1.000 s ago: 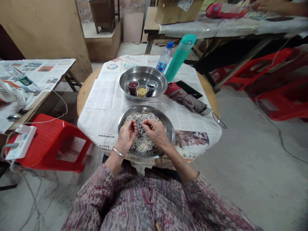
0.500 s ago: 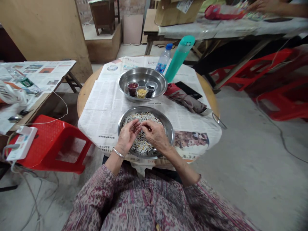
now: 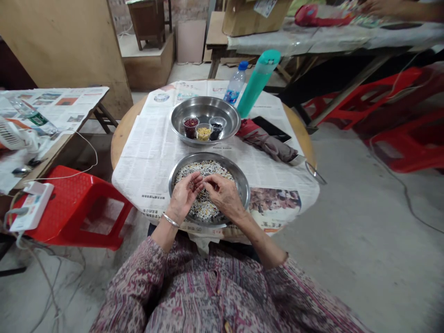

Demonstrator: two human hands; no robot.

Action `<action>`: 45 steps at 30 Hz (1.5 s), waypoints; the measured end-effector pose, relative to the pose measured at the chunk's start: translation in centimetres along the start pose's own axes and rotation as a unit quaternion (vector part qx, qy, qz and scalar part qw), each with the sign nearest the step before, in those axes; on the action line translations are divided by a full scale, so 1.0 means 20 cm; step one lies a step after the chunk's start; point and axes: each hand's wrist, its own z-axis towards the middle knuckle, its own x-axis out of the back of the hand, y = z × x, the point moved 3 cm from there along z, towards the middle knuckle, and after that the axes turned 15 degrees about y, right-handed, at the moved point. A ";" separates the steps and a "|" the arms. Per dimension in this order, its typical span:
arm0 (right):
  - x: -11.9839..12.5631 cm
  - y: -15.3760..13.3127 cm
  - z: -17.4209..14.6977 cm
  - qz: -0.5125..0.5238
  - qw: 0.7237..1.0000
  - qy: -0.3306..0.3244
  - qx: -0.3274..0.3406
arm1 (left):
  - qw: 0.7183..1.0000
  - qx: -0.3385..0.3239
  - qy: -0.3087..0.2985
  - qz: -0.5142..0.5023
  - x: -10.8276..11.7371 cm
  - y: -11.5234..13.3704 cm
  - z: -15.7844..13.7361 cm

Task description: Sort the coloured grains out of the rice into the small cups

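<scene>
A steel basin (image 3: 244, 194) of mixed white, black and yellow grains (image 3: 207, 210) sits at the near side of the round table. Above its middle, my left hand (image 3: 185, 194) is cupped, palm turned inward, fingers curled; anything in it is too small to name. Thumb and fingers of my right hand (image 3: 224, 194) are pinched together at the left fingertips, and what they hold cannot be made out. Just beyond, a second steel basin (image 3: 180, 108) holds clear cups of dark red beans (image 3: 190, 128), yellow kernels (image 3: 204, 133) and black beans (image 3: 217, 132).
Behind the far basin stand a water bottle (image 3: 236, 84) and a green flask (image 3: 258, 83). A folded umbrella (image 3: 268, 143) and a black tablet-like object (image 3: 271, 129) lie to the right. A red stool (image 3: 76, 203) with a power strip (image 3: 32, 206) is at left. Another person's hand (image 3: 385, 8) shows far right.
Both hands keep almost the same pose over the grain basin. The view has shifted very slightly; nothing else has visibly moved on the table.
</scene>
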 end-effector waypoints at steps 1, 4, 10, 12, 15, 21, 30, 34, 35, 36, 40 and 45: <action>0.00 0.01 -0.01 0.001 1.000 0.003 -0.005 | 1.000 0.000 0.000 0.002 0.00 0.00 0.00; -0.01 0.03 -0.03 0.000 1.000 0.012 -0.022 | 1.000 0.002 0.001 0.010 0.01 -0.01 0.00; -0.02 0.05 -0.04 0.010 0.999 0.017 -0.034 | 1.000 0.004 0.009 0.012 0.00 -0.01 0.00; -0.02 0.04 -0.04 0.012 0.999 0.023 -0.033 | 1.000 0.004 0.003 0.010 0.00 -0.01 0.00; -0.01 0.03 -0.03 0.015 0.999 0.029 -0.029 | 1.000 0.002 -0.009 0.009 -0.01 0.00 -0.01; 0.00 0.00 -0.03 0.009 0.999 0.034 0.007 | 0.999 0.003 -0.042 0.004 -0.01 0.00 -0.01; 0.02 0.01 0.00 0.039 0.996 0.062 -0.054 | 0.999 0.005 -0.036 -0.028 -0.01 0.01 -0.02; 0.04 0.01 0.01 0.055 0.992 0.079 -0.084 | 0.999 0.002 -0.019 -0.051 -0.01 0.03 -0.02; 0.05 0.02 0.01 0.060 0.991 0.081 -0.091 | 0.998 0.003 -0.011 -0.054 -0.01 0.03 -0.02; 0.05 0.02 0.01 0.066 0.990 0.082 -0.099 | 0.998 0.005 -0.005 -0.056 -0.01 0.04 -0.02; 0.06 0.03 0.00 0.076 0.987 0.084 -0.113 | 0.998 0.018 -0.011 -0.062 -0.01 0.05 -0.02; 0.07 0.04 -0.01 0.074 0.986 0.085 -0.122 | 0.999 0.011 -0.006 -0.042 0.00 0.06 -0.05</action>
